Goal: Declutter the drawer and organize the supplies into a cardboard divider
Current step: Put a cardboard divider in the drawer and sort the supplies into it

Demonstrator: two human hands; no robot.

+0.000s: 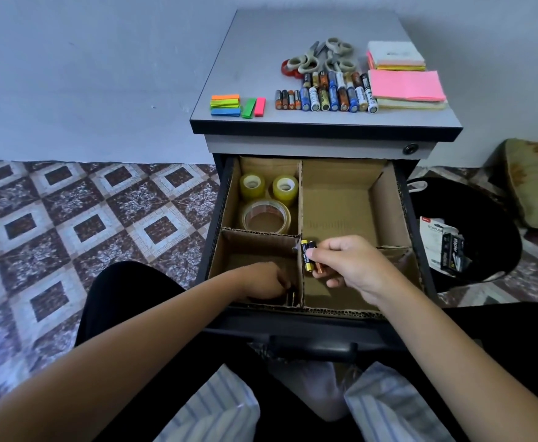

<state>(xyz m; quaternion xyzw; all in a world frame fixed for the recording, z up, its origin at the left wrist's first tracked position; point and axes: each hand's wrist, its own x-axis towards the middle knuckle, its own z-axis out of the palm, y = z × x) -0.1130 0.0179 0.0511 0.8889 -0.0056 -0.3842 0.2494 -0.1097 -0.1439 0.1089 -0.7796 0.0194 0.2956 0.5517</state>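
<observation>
**Kid:** What is the biggest thing?

**Friend:** One grey cabinet (293, 33) with a flat top. Its one drawer (417, 237) is pulled out. One brown cardboard divider (334, 199) fills it.

**Kid:** What is beside it?

**Friend:** One black bin (490, 212) sits on the right, on the patterned floor.

**Kid:** And the hands?

**Friend:** There are two. The left hand (261, 282) is in the near left box with its fingers curled down. It hides the bottom, so I cannot tell if it holds anything. The right hand (353, 266) is over the middle box. It pinches two round batteries (307, 256).

**Kid:** What is on top?

**Friend:** Two note piles (404, 86), three scissors (321, 57) and two rows of loose batteries (325, 97).

**Kid:** And the far left box?

**Friend:** Three shiny tape rolls (266, 215), two small and one big.
</observation>
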